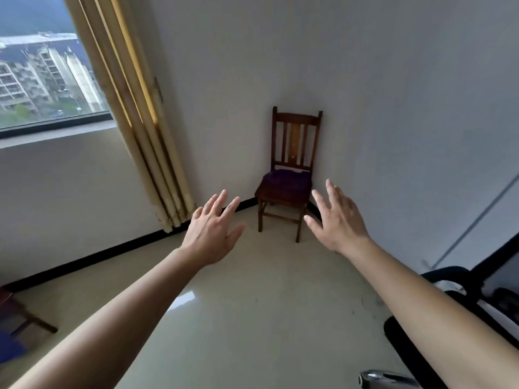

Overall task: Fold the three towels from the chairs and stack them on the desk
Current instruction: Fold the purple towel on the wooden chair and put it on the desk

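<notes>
- The wooden chair [295, 141] stands in the room's corner; on its seat lies a dark purple towel [286, 179], bunched rather than folded.
- Left hand [212, 234] and right hand [339, 223] reach towards the chair, fingers spread, holding nothing, both short of the towel.
- Left of the chair hangs a yellow curtain [146, 136] beside a window [42, 66].
- Nearer than the chair, at the right, is a black office chair [449, 279] (partly behind the right forearm).
- Bare glossy floor [252, 304] lies between hands and chair.

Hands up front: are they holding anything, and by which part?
Nothing: left hand and right hand are both open, short of the purple towel.
</notes>
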A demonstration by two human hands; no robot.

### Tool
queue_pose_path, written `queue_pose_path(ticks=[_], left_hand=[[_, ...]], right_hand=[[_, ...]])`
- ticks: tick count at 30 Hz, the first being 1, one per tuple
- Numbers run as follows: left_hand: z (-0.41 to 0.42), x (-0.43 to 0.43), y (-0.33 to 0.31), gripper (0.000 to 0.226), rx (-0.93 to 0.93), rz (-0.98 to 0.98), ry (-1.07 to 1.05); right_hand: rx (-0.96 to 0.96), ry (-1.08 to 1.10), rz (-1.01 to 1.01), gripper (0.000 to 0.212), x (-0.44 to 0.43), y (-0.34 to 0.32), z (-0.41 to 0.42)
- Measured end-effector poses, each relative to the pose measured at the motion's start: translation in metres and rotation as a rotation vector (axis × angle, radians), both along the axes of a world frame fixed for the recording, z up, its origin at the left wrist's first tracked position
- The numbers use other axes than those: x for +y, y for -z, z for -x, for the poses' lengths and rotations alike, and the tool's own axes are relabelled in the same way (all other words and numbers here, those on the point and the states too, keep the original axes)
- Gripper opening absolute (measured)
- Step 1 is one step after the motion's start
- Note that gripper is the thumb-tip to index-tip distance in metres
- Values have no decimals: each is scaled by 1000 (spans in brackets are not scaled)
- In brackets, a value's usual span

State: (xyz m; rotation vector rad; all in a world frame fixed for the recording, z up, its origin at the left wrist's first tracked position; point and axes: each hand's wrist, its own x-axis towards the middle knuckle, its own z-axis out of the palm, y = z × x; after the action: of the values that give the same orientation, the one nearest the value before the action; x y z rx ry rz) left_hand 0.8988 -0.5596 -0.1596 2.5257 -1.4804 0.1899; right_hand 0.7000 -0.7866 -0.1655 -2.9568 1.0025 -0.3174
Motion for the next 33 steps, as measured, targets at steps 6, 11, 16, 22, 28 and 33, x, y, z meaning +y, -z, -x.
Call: queue_pose_path(ticks=[6, 11, 16, 22, 28, 33], left_hand=[[-104, -95, 24, 75, 13, 0, -20], [-218, -210, 49, 67, 97, -40, 21], [-313, -329, 29, 67, 132, -104, 107], [-379, -464, 27, 66, 194, -143, 189], [-435, -597, 95, 66, 208, -217, 178], [-480, -711, 157, 69, 309, -350, 103]], right_hand=[[49, -55, 36, 70, -97, 15, -104], [92, 9, 13, 70, -199, 39, -211], [151, 106, -31, 70, -295, 34, -289], [139, 168, -45, 69, -414, 38, -344], [205, 176, -121, 66, -553, 104, -392], [241, 141, -216, 63, -673, 155, -449]])
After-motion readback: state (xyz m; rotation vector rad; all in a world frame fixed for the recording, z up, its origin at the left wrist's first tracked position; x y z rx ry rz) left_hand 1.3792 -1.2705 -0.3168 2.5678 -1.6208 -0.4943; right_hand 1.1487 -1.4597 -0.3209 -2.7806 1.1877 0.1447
